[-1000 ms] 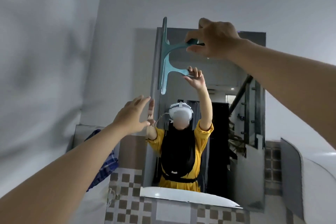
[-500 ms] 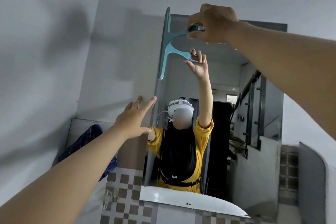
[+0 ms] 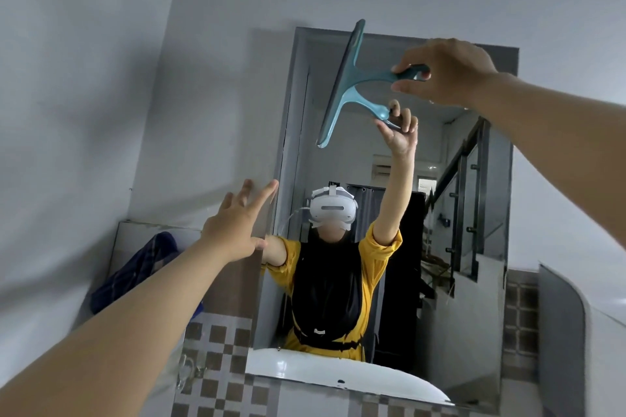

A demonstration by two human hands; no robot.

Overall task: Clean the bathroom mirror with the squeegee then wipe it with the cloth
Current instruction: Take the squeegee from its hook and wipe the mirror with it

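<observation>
— while the mirror (image 3: 389, 213) is faced from below, where is the squeegee (image 3: 349, 85) seen?
— it is seen high up near the mirror's top left corner, with its long blade tilted and laid along the glass close to the left edge; its twin is shown in the reflection just beneath.
— how is it held?
— its handle is grasped by the right hand (image 3: 447, 71), fingers and thumb curled round the teal grip.
— and the left hand (image 3: 237, 227)?
— nothing is held by it; the fingers are spread straight, and the tips are placed at the mirror's left edge. whether the glass is actually touched cannot be told.
— what else is seen?
— a dark blue checked cloth (image 3: 135, 271) is seen lower left, against the wall above brown and white tiles (image 3: 216, 366). a white basin rim (image 3: 338, 379) is seen beneath the mirror.
</observation>
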